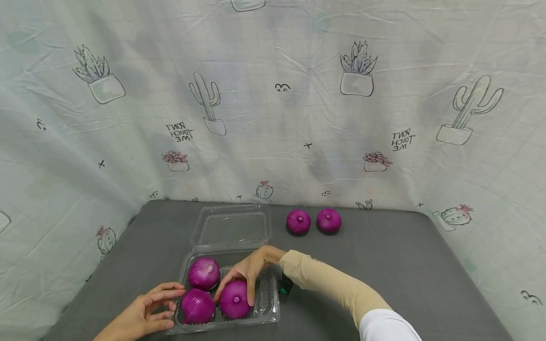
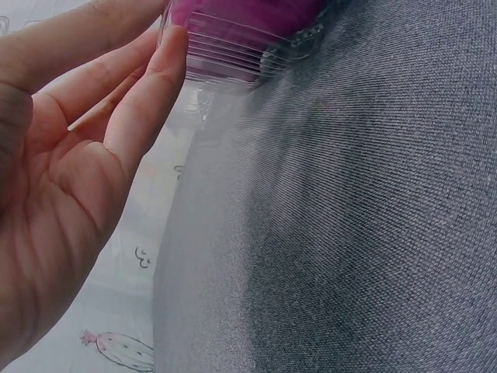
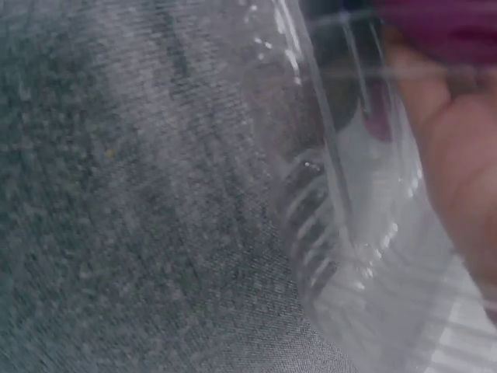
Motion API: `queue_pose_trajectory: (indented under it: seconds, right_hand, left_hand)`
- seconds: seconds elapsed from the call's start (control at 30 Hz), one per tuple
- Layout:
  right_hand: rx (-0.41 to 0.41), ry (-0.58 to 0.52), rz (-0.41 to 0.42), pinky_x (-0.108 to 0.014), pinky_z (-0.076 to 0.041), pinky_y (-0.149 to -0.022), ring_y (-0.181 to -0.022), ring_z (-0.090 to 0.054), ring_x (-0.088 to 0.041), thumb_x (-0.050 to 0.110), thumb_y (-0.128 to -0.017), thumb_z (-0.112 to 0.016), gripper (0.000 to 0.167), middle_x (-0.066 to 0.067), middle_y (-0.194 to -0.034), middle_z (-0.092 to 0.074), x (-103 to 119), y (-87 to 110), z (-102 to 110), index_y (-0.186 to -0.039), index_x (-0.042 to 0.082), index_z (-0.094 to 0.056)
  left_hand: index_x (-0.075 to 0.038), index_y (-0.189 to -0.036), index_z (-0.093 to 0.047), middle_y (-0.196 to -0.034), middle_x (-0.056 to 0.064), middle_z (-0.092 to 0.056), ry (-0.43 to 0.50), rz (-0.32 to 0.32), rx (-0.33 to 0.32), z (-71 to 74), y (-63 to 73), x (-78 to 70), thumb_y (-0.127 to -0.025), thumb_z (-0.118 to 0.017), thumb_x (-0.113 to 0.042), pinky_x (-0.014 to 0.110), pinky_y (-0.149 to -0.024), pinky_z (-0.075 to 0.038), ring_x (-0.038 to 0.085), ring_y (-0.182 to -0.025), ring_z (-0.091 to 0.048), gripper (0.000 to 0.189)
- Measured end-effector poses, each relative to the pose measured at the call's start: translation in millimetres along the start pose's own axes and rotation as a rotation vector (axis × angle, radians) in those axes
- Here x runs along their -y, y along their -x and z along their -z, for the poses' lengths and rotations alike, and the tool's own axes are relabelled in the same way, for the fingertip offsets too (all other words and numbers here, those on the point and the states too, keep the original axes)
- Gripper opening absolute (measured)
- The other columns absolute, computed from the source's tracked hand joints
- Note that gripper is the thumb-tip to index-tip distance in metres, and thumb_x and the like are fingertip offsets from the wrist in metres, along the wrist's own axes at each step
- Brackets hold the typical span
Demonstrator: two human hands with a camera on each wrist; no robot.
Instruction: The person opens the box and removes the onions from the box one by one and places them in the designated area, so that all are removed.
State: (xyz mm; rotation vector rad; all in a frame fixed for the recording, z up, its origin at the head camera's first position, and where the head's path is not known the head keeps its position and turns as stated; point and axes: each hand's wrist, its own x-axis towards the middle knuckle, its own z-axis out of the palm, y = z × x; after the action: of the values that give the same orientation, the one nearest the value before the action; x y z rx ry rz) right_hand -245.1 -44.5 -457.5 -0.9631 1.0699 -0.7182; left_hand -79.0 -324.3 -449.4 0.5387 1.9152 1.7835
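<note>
A clear plastic clamshell container (image 1: 263, 284) lies opened on the table, with three red onions in its tray. My right hand (image 1: 245, 271) reaches over the tray and grips the front middle onion (image 1: 236, 299) between thumb and fingers. Beside that one sits the front left onion (image 1: 198, 307), and the back left onion (image 1: 204, 273) lies behind it. My left hand (image 1: 145, 310) is at the container's left side, fingers extended and spread from the thumb. In the left wrist view its fingertips (image 2: 172, 54) touch the ribbed plastic wall.
Two more red onions, one on the left (image 1: 298, 222) and one on the right (image 1: 329, 220), stand at the back of the grey table (image 1: 384, 274). The container's lid (image 1: 233, 227) lies folded back. A printed cloth (image 1: 273, 118) hangs around the table.
</note>
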Motion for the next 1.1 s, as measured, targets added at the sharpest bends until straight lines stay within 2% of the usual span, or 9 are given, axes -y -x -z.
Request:
queue_pose_trajectory:
  seconds: [0.27, 0.47, 0.53, 0.8, 1.1]
  right_hand:
    - [-0.020, 0.069, 0.029, -0.028, -0.041, -0.100, -0.118, -0.048, -0.002, -0.034, -0.068, -0.061, 0.088, -0.012, -0.151, -0.033, -6.0, 2.1, -7.2, -0.146, -0.005, -0.030]
    - [-0.132, 0.046, 0.057, -0.031, -0.047, -0.094, -0.112, -0.053, -0.005, -0.027, -0.071, -0.064, 0.076, 0.005, -0.134, -0.047, -5.6, 10.6, -7.4, -0.140, -0.004, -0.040]
    - [-0.176, 0.027, 0.072, -0.032, -0.048, -0.092, -0.109, -0.055, -0.007, -0.025, -0.072, -0.065, 0.076, 0.008, -0.130, -0.048, -2.6, 16.5, -6.1, -0.140, -0.002, -0.041]
    - [-0.297, -0.036, 0.203, -0.037, -0.048, -0.091, -0.111, -0.053, -0.014, -0.023, -0.073, -0.064, 0.073, 0.001, -0.127, -0.050, 13.8, 51.7, 1.5, -0.139, -0.004, -0.039]
    - [-0.364, 0.014, 0.328, -0.043, -0.046, -0.095, -0.118, -0.050, -0.018, -0.013, -0.075, -0.066, 0.067, -0.009, -0.134, -0.048, 21.5, 86.5, 5.4, -0.136, -0.005, -0.039]
  left_hand:
    - [0.018, -0.134, -0.040, -0.133, -0.024, -0.045, -0.044, 0.016, -0.024, -4.2, -0.2, -1.4, -0.094, -0.056, 0.000, 0.023, -0.087, -0.048, 0.008, -0.101, -0.050, 0.047]
    - [0.021, -0.133, -0.039, -0.134, -0.022, -0.045, -0.046, -0.007, -0.021, -6.2, -1.3, -0.9, -0.094, -0.055, 0.002, 0.023, -0.087, -0.048, 0.007, -0.101, -0.051, 0.046]
    - [0.020, -0.134, -0.038, -0.135, -0.021, -0.045, -0.039, -0.008, -0.014, -6.5, -1.6, -1.1, -0.095, -0.054, 0.002, 0.023, -0.087, -0.048, 0.007, -0.101, -0.050, 0.045]
    - [0.017, -0.135, -0.039, -0.134, -0.022, -0.045, -0.037, 0.000, -0.013, -5.6, -0.1, -2.0, -0.096, -0.051, 0.004, 0.024, -0.088, -0.048, 0.005, -0.101, -0.050, 0.043]
    - [0.017, -0.136, -0.038, -0.135, -0.023, -0.043, -0.040, 0.006, -0.007, -3.9, -0.7, -2.8, -0.096, -0.050, 0.003, 0.025, -0.087, -0.048, 0.006, -0.101, -0.049, 0.044]
